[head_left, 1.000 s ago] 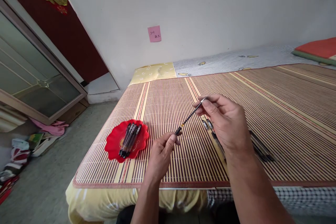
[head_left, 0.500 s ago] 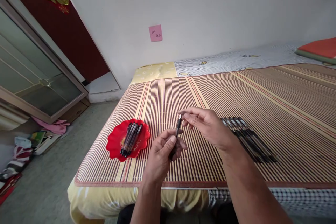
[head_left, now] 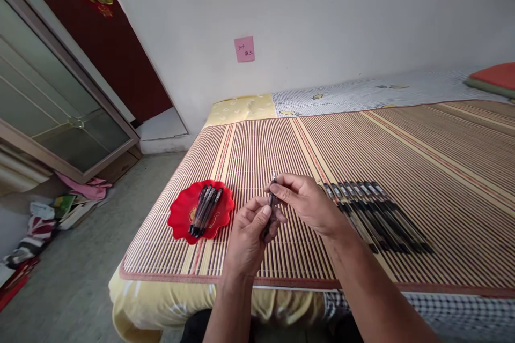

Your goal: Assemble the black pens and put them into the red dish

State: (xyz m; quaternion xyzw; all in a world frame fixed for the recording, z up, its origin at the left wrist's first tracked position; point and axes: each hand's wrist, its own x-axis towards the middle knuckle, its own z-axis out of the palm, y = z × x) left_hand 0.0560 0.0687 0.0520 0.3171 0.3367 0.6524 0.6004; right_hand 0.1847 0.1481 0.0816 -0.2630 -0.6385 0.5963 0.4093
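Note:
Between my hands a black pen (head_left: pixel 272 198) stands nearly upright, its silver tip uncovered and pointing away from me. My left hand (head_left: pixel 252 225) is closed around the lower barrel. The thumb and fingers of my right hand (head_left: pixel 303 198) pinch the grip just below the tip. To the left, several black pens (head_left: pixel 206 210) lie together in a red scalloped plate (head_left: pixel 179 209). On the right, several more pens (head_left: pixel 372 217) lie side by side in a slanting row, partly behind my right forearm.
A striped bamboo mat (head_left: pixel 257 150) covers the bed. Its front edge has a brown border, with a yellow cloth (head_left: pixel 169 300) hanging below. A pink note (head_left: pixel 244 49) is stuck on the wall. Folded red and green fabric (head_left: pixel 493 77) lies at the far right.
My right hand has moved from beside the tip down onto the pen's grip and now pinches it. The left hand keeps its hold. The view has shifted slightly, showing more of the right-hand row.

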